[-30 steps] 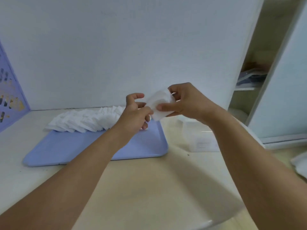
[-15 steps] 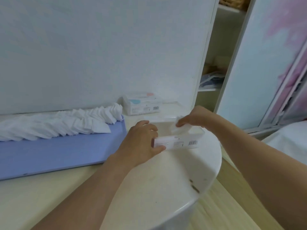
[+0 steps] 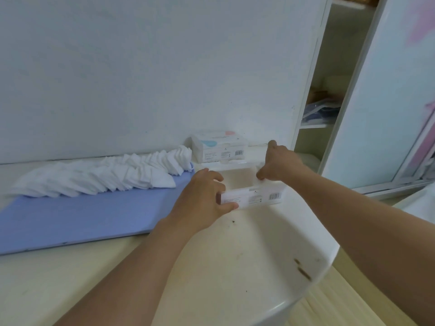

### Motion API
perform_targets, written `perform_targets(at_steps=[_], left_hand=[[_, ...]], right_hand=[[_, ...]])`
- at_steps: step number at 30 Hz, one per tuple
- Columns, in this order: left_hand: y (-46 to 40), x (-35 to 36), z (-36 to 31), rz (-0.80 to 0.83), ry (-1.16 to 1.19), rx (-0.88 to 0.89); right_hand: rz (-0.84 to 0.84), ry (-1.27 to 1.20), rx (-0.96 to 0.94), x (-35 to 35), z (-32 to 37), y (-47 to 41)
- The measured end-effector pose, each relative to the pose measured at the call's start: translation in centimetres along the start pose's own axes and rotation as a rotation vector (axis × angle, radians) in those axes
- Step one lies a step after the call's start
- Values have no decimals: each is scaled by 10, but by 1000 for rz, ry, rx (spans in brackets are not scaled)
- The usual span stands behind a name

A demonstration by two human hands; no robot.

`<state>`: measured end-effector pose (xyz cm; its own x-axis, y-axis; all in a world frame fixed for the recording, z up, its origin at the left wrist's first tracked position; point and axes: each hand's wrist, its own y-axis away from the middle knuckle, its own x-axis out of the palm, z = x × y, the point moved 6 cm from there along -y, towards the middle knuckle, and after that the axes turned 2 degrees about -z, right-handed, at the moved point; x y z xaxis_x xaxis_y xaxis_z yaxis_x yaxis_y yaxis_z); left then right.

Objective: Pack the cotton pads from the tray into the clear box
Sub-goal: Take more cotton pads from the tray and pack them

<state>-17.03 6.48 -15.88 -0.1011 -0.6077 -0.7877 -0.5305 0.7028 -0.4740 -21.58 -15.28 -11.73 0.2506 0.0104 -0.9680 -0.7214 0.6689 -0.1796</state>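
A long row of white cotton pads [image 3: 94, 177] lies along the far side of the blue tray [image 3: 82, 217] on the left. Just right of the tray stands the clear box [image 3: 254, 197], open on top, with a barcode label on its near wall. My left hand [image 3: 202, 198] grips the box's left end, thumb on the near wall. My right hand [image 3: 280, 163] reaches into the right end, fingertips pressing down on a small stack of pads [image 3: 270, 183] inside, thumb lifted clear of them.
A sealed white pack [image 3: 219, 149] stands against the wall behind the box. The table's rounded edge [image 3: 329, 260] drops off at the right. Beyond it is an open wardrobe shelf [image 3: 322, 109] and a sliding door.
My right hand carried the pads from in front of me down into the box's right end and its thumb has come off them. My left hand took hold of the box.
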Motion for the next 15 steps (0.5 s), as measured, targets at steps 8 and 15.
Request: perform_targets(at_steps=[8, 15], left_hand=[[-1, 0, 0, -6, 11, 7], [-3, 3, 1, 27, -16, 21]], right_hand=[[195, -64, -14, 26, 5, -3], [208, -28, -43, 25, 8, -13]])
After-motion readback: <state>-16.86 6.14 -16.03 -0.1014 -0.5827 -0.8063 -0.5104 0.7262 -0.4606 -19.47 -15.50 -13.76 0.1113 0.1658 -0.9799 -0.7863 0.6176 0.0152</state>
